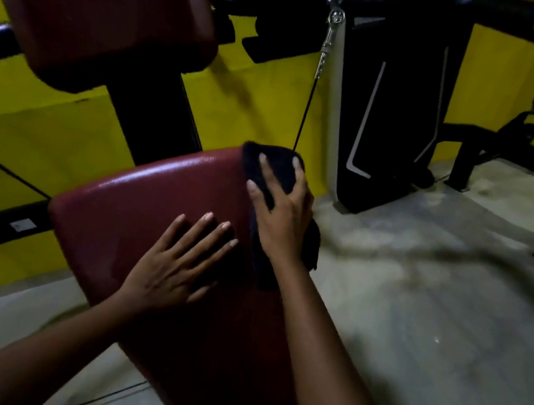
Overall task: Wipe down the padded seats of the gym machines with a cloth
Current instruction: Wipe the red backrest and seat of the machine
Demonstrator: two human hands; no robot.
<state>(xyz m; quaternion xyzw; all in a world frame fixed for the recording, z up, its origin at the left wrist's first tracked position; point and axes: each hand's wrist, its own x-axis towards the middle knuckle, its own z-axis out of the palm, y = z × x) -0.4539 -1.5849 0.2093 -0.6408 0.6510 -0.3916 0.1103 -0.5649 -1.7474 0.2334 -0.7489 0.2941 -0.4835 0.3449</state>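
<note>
Maroon padded vinyl seat (pixel 154 203), near end cut off.
My left grip (pixel 176 265) lies spread flat on it; my right grip (pixel 282 218) presses a black cloth (pixel 278 160), partly hidden beneath, on its far right edge.

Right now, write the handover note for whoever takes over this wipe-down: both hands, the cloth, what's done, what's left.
Left hand: flat on the red seat pad, fingers spread, holding nothing.
Right hand: presses the dark cloth on the pad's far right corner; the cloth hangs over the right edge.
Done: cannot tell how much of this pad is wiped.
Left: finish this pad, then the upper red pad, which shows pale specks.
</note>
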